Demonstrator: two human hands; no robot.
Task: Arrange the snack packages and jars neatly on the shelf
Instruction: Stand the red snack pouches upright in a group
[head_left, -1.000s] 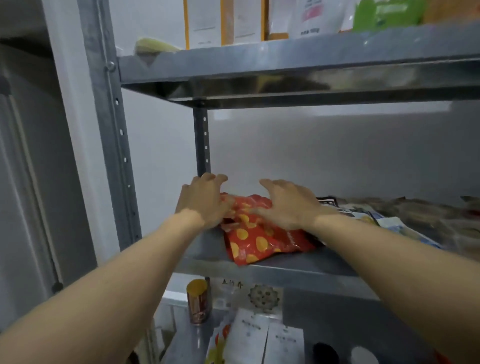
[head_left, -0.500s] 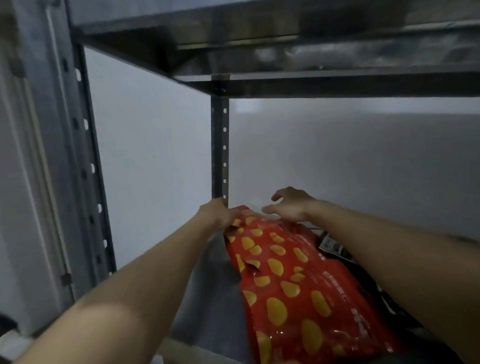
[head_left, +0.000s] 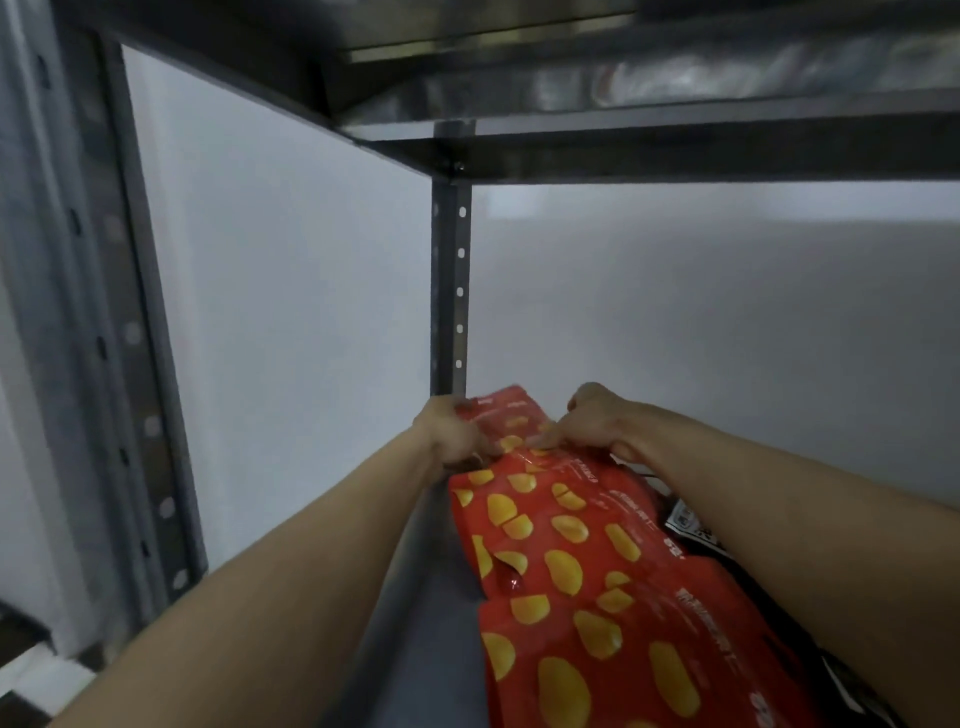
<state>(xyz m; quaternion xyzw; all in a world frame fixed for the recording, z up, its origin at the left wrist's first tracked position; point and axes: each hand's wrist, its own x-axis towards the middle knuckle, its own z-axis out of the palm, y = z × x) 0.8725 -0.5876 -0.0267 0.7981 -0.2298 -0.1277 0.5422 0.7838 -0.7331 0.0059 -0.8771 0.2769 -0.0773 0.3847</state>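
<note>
A red snack bag printed with yellow chips (head_left: 587, 582) lies lengthwise on the grey metal shelf (head_left: 415, 623), its far end near the back corner. A second red bag (head_left: 506, 415) lies behind it against the rear post. My left hand (head_left: 449, 436) grips the bags' left far edge, fingers curled. My right hand (head_left: 589, 423) pinches the near bag's far top edge. A dark package with a white code label (head_left: 693, 525) lies to the right, mostly under my right forearm.
The rear perforated upright (head_left: 451, 280) stands just behind the bags. A front upright (head_left: 119, 332) runs down the left. The shelf above (head_left: 675, 145) hangs low overhead. White wall closes the back and left side.
The camera has moved closer under the upper shelf. Both hands have closed on the far end of the red bags, which now sit deeper toward the back corner.
</note>
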